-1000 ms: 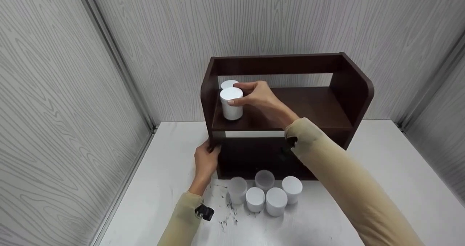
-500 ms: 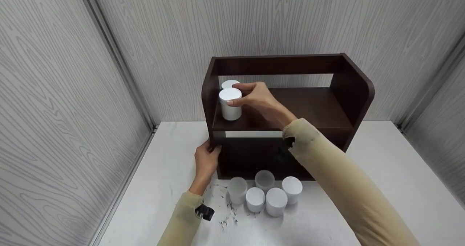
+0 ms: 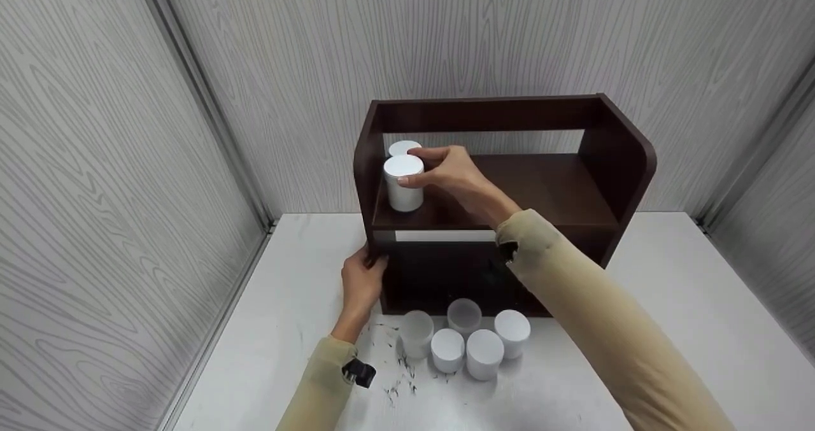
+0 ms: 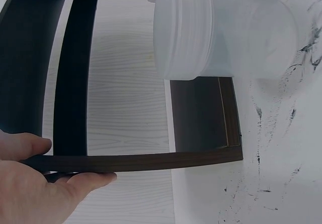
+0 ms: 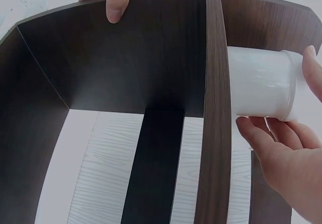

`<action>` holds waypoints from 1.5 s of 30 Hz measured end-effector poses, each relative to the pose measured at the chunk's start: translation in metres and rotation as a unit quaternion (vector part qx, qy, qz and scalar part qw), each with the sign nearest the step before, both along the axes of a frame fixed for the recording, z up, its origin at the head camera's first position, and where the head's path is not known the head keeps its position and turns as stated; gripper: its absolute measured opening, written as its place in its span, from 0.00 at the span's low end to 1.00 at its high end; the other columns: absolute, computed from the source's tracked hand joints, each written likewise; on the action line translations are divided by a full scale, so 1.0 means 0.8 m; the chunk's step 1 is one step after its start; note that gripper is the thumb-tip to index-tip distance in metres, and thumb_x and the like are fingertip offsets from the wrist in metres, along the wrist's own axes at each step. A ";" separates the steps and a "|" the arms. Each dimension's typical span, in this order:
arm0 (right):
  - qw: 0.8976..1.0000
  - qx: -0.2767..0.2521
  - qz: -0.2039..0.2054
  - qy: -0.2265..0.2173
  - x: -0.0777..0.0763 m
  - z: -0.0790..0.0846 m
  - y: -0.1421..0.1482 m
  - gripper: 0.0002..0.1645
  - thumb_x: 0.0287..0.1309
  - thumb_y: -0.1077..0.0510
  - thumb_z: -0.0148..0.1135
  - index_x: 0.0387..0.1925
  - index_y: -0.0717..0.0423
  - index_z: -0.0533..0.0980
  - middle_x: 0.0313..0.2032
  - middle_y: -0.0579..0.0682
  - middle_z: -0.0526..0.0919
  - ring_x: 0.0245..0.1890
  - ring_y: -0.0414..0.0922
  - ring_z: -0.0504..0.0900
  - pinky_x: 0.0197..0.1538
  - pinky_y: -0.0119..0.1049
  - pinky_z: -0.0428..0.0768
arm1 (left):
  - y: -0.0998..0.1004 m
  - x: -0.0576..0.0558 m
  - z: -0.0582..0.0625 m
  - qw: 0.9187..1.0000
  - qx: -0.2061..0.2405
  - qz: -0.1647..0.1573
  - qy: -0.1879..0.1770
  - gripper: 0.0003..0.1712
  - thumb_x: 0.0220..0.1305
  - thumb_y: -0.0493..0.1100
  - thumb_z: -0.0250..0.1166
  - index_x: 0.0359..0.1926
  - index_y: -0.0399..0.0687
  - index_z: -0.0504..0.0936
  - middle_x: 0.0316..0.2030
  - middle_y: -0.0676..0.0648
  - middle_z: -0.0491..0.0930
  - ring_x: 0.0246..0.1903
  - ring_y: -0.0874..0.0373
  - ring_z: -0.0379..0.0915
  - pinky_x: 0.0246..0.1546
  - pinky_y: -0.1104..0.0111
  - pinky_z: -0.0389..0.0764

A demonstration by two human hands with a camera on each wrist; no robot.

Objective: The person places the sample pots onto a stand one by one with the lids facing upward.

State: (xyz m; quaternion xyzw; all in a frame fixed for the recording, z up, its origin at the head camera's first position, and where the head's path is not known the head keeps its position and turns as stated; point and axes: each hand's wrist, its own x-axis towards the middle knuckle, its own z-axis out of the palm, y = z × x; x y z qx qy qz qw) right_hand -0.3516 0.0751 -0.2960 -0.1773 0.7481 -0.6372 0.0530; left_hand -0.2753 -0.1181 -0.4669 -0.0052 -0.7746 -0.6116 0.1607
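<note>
A dark brown two-tier shelf [image 3: 541, 189] stands against the back wall. On its upper board, at the left end, is a white lidded jar [image 3: 405, 192], which my right hand [image 3: 455, 173] grips near the lid between thumb and fingers. Right behind it a second white jar [image 3: 403, 147] shows only its top. My left hand [image 3: 361, 281] grips the shelf's left side panel [image 4: 151, 162] low down, thumb on the inner face and fingers outside. In the right wrist view the held jar [image 5: 261, 80] has its base at the upper board.
Several white and translucent jars [image 3: 485, 353] stand grouped on the white table [image 3: 305, 253] before the shelf's lower tier. A translucent jar [image 4: 231, 32] looms close in the left wrist view. Dark scuffs mark the table beside them. Grey wood-grain walls [image 3: 83, 163] enclose the space.
My right hand and the held jar have shifted very slightly left on the upper board, beside the left panel. My left hand stays on the panel; the jars on the table have not moved.
</note>
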 end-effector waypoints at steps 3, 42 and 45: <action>1.000 0.006 -0.004 0.000 -0.001 -0.002 0.004 0.41 0.49 0.60 0.85 0.65 0.61 0.80 0.56 0.53 0.86 0.61 0.45 0.80 0.65 0.40 0.76 | 0.000 -0.001 0.000 1.000 -0.002 -0.001 0.002 0.26 0.75 0.37 0.61 0.67 0.25 0.74 0.59 0.30 0.81 0.60 0.39 0.79 0.61 0.51 0.79; 0.997 -0.052 -0.016 0.060 0.121 -0.042 0.140 0.40 0.50 0.72 0.81 0.65 0.72 0.76 0.61 0.69 0.81 0.62 0.60 0.82 0.58 0.42 0.83 | -0.006 -0.002 -0.001 1.000 -0.012 0.018 -0.005 0.20 0.74 0.35 0.62 0.61 0.27 0.81 0.53 0.32 0.84 0.55 0.41 0.82 0.57 0.51 0.81; 0.996 -0.050 -0.024 0.074 0.137 -0.051 0.149 0.38 0.50 0.72 0.80 0.64 0.70 0.78 0.60 0.68 0.82 0.61 0.58 0.83 0.58 0.42 0.83 | -0.005 -0.002 -0.001 1.000 -0.009 0.011 -0.006 0.22 0.75 0.36 0.62 0.63 0.26 0.78 0.55 0.31 0.83 0.56 0.41 0.81 0.58 0.52 0.81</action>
